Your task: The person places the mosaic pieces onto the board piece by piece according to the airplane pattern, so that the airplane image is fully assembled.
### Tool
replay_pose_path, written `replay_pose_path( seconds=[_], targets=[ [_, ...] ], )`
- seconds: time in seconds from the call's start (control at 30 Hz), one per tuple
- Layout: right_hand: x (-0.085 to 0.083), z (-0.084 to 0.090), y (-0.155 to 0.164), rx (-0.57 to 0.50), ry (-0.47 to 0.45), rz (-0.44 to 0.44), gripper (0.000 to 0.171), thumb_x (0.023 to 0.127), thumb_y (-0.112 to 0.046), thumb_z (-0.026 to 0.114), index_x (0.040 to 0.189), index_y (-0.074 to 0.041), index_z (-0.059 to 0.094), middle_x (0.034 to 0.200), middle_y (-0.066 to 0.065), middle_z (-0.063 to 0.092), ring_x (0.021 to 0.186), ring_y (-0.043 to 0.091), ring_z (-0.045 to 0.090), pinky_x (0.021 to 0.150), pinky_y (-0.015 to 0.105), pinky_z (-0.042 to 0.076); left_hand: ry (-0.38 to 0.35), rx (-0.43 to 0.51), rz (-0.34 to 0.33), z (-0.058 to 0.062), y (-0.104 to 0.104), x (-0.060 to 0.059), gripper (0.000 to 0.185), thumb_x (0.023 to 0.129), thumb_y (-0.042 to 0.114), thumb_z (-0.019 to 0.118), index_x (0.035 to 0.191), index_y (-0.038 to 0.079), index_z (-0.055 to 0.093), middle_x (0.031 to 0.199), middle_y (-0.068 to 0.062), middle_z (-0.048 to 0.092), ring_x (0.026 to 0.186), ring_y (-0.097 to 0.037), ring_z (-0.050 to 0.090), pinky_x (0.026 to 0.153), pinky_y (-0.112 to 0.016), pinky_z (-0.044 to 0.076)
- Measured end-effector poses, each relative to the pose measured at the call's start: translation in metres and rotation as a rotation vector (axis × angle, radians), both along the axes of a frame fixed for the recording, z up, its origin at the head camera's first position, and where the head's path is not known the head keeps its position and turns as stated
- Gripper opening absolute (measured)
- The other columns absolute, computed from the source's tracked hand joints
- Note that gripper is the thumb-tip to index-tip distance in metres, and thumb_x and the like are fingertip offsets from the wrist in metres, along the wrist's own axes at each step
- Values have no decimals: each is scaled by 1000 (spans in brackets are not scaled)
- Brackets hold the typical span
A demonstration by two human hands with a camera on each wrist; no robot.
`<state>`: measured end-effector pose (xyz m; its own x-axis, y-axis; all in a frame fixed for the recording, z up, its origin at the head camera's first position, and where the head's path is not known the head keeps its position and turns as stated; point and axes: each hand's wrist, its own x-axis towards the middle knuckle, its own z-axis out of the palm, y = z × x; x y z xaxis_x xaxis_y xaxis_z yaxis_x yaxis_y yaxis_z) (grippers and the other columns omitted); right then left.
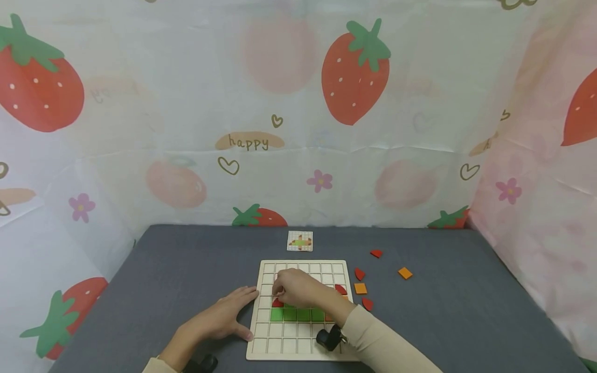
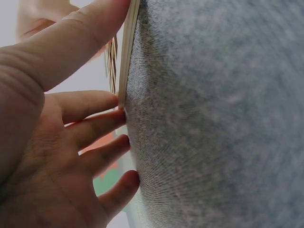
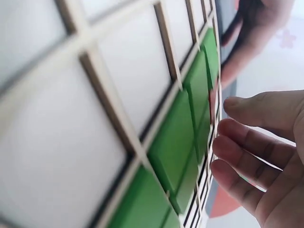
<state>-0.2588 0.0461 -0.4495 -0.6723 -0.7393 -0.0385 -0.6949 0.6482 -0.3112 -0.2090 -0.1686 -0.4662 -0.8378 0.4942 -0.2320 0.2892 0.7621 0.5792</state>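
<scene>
A pale wooden grid board [image 1: 268,344] lies on the grey table, with green square tiles [image 1: 303,314] set in a row of its cells. My left hand [image 1: 225,316] rests at the board's left edge, fingers spread and fingertips touching the rim. Over the middle of the board is my right hand [image 1: 298,287], its fingertips just above a red quarter-round tile [image 1: 278,302] at the left end of the upper row. Seen from the right wrist, the thumb and fingers [image 3: 232,156] are loosely bent, with no tile visible between them. My right forearm partly covers the right-hand tiles.
Right of the board lie loose red quarter-round tiles [image 1: 359,274] and orange square tiles [image 1: 404,273]. A small pattern card [image 1: 300,241] lies behind the board. Another red tile [image 1: 340,289] sits in the board's right side. A strawberry-print cloth [image 1: 289,181] hangs around the table.
</scene>
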Motion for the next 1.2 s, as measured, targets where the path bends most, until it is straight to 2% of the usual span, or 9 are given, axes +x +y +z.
replay_pose_path(
  seconds=[0.33, 0.7, 0.9, 1.2],
  targets=[
    [-18, 2, 33, -107, -85, -112, 17, 85, -18, 59, 96, -12, 70, 92, -1, 63, 79, 7, 56, 68, 19, 47, -7, -23, 10, -1, 2, -2, 95, 62, 42, 76, 140, 9, 33, 147, -12, 30, 137, -35, 22, 101, -62, 24],
    [-32, 6, 85, -235, -99, -233, 15, 86, -13, 58, 95, -7, 69, 91, 2, 61, 79, 12, 55, 67, 25, 47, -3, 12, -15, -1, -1, 0, 94, 64, 41, 76, 141, 10, 31, 147, -12, 29, 137, -34, 23, 102, -57, 27],
    [-40, 4, 107, -254, -65, -297, 14, 85, -12, 60, 95, -6, 68, 85, 0, 59, 74, 9, 52, 64, 24, 46, -4, 20, -20, -1, -2, 0, 94, 64, 43, 75, 141, 10, 31, 147, -12, 28, 137, -34, 22, 102, -57, 27],
    [-55, -2, 134, -263, -64, -406, 20, 84, -15, 62, 102, -7, 67, 88, 0, 60, 77, 11, 52, 67, 25, 45, 4, 21, -21, -2, -2, 0, 94, 64, 42, 75, 141, 10, 31, 147, -12, 28, 137, -34, 22, 102, -56, 27]
  ],
)
